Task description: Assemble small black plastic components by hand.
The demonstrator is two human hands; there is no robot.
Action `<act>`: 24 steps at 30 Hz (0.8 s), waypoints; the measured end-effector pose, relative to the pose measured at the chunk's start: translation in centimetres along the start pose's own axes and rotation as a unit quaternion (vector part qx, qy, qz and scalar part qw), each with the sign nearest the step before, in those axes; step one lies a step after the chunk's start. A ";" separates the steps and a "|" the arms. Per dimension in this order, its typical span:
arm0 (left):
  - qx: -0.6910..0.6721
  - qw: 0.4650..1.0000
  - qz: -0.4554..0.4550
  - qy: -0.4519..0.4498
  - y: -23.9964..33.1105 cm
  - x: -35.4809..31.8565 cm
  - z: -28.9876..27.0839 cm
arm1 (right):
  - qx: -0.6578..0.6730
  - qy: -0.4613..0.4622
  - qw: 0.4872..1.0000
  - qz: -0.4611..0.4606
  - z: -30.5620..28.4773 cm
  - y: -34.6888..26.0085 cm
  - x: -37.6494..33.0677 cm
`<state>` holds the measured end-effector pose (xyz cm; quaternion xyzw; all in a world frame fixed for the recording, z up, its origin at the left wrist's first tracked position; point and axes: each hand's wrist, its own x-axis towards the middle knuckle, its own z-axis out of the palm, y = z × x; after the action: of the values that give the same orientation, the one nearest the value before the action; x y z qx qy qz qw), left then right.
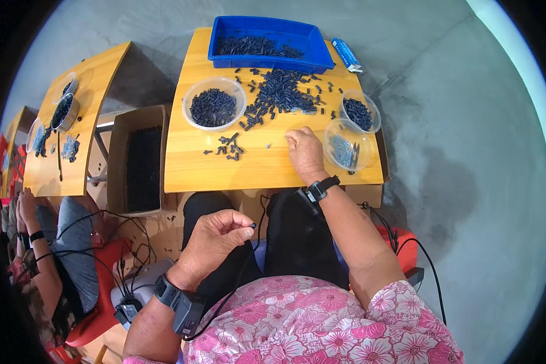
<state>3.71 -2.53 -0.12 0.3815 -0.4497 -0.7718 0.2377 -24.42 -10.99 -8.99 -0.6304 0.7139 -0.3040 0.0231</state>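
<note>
Tabletop (194, 173) layout
A tray (272, 42) is set at the far edge, a loose pile of parts (282, 91) before it, one bowl (214, 103) left, two bowls (353, 130) right.

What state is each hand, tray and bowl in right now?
left hand: raised over the lap, pinching a small dark part
right hand: on the wooden desk, fingertips pinched on something tiny
blue tray: thinly filled with dark parts
left bowl: heaped with dark parts
near-right bowl: nearly empty
</note>
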 end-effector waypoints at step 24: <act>0.010 1.000 -0.004 -0.002 -0.1 0.2 -0.4 | -0.051 -0.083 0.994 -0.055 -0.4 -0.4 1.1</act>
<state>3.88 -2.80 -0.39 0.3841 -0.4561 -0.7691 0.2299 -24.51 -11.87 -8.09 -0.6924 0.6881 -0.2146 0.0331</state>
